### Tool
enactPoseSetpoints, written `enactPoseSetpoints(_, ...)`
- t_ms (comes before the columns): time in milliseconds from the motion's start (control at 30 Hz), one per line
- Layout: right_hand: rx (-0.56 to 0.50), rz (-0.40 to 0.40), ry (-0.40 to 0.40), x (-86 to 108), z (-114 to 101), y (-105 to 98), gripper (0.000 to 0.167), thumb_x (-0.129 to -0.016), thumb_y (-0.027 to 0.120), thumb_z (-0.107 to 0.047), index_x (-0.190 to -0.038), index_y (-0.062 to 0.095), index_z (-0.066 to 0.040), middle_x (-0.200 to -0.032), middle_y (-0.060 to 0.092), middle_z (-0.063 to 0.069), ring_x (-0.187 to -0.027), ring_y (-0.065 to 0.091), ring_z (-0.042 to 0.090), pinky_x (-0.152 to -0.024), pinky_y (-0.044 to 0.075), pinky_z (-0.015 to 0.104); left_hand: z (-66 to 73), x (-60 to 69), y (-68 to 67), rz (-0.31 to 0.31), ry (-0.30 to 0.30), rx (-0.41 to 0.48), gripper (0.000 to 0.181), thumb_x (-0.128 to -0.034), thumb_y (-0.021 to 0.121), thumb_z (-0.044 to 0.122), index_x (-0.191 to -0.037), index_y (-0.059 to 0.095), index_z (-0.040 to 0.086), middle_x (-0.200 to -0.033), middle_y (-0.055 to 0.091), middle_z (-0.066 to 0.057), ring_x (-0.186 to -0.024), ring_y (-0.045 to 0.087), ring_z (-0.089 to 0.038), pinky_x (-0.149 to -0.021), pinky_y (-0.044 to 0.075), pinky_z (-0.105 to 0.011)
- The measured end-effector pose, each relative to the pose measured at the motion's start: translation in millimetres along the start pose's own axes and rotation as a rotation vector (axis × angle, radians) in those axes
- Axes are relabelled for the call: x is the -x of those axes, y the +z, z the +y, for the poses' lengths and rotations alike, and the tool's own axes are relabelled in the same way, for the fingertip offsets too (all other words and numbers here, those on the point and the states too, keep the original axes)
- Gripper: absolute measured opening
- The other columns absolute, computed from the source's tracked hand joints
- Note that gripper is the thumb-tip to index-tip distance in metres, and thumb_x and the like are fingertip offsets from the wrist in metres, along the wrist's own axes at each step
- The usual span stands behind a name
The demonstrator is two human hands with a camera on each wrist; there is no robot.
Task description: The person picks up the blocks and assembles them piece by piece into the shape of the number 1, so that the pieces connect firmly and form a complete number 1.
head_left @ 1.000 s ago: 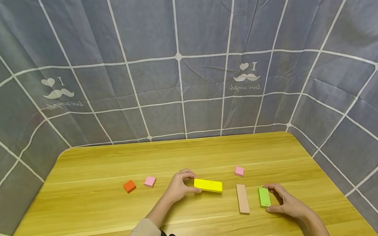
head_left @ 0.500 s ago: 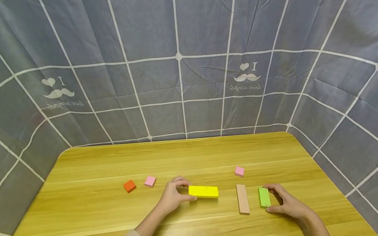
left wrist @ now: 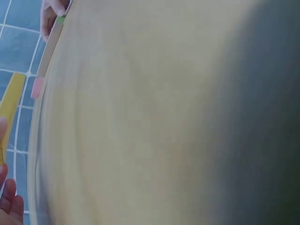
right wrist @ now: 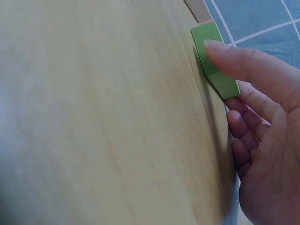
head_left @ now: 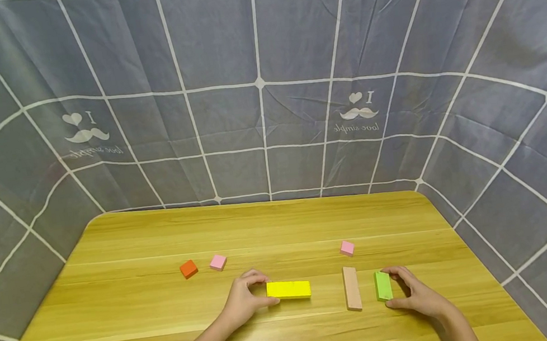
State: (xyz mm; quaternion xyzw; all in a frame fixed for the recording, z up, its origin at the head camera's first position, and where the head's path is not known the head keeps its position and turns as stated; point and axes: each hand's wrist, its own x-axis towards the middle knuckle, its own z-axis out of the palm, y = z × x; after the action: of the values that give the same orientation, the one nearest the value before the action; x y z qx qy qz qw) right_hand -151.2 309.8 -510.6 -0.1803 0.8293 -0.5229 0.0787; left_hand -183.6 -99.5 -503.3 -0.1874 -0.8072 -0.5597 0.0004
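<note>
My left hand point(head_left: 241, 300) pinches the left end of a long yellow block point(head_left: 289, 289) between thumb and fingers. In the left wrist view the yellow block point(left wrist: 11, 105) stands off the tabletop, tilted. Farther right, my right hand point(head_left: 417, 293) holds a shorter green block point(head_left: 383, 286) by its right side, thumb at the near end and fingers at the far end. The right wrist view shows the thumb across the green block point(right wrist: 208, 49), which lies at the table surface. Between the two hands a long tan block point(head_left: 352, 288) lies flat, pointing away from me.
On the wooden table point(head_left: 133, 316), a red-orange block point(head_left: 188, 269) and a pink block point(head_left: 218, 262) lie at the left. Another pink block point(head_left: 347, 248) sits beyond the tan one. A grey checked curtain point(head_left: 227, 119) surrounds the table's back and sides.
My left hand has drawn the yellow block toward me and to the left, turning it nearly level across the view. The right hand and the green block have stayed in place.
</note>
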Motion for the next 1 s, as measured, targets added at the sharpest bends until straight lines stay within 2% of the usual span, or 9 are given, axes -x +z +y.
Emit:
enactPoseSetpoints(233, 0.029, 0.008, 0.031, 0.2, -0.3, -0.4, 0.064, -0.077, 0.072, -0.011, -0.127, 0.037, 0.006, -0.120, 0.033, 0.020, -0.105, 0.031, -0.002, -0.090, 0.021, 0.000, 1.0, 12.1, 0.2, -0.013, -0.025, -0.020, 0.032, -0.0613, 0.084, 0.018, -0.088, 0.069, 0.009, -0.092, 0.060, 0.004, -0.091, 0.052, -0.016, -0.086, 0.043, -0.026)
enactPoseSetpoints(567, 0.018, 0.007, 0.023, 0.6, -1.5, -0.3, 0.063, -0.077, 0.071, -0.010, -0.127, 0.037, 0.006, -0.118, 0.033, 0.019, -0.105, 0.031, -0.002, -0.090, 0.021, 0.001, -3.8, 20.6, 3.4, -0.013, -0.012, -0.032, 0.031, -0.0591, 0.085, 0.019, -0.085, 0.069, 0.011, -0.090, 0.060, 0.006, -0.087, 0.051, -0.014, -0.080, 0.044, -0.023)
enactPoseSetpoints(1000, 0.016, 0.006, 0.027, 0.4, -0.3, -0.9, 0.063, -0.077, 0.071, -0.010, -0.127, 0.037, 0.007, -0.114, 0.032, 0.018, -0.103, 0.031, -0.001, -0.089, 0.021, 0.001, -7.7, 24.1, 5.6, -0.004, 0.020, -0.040, 0.029, -0.0584, 0.085, 0.018, -0.081, 0.069, 0.011, -0.086, 0.060, 0.007, -0.084, 0.050, -0.011, -0.078, 0.044, -0.023)
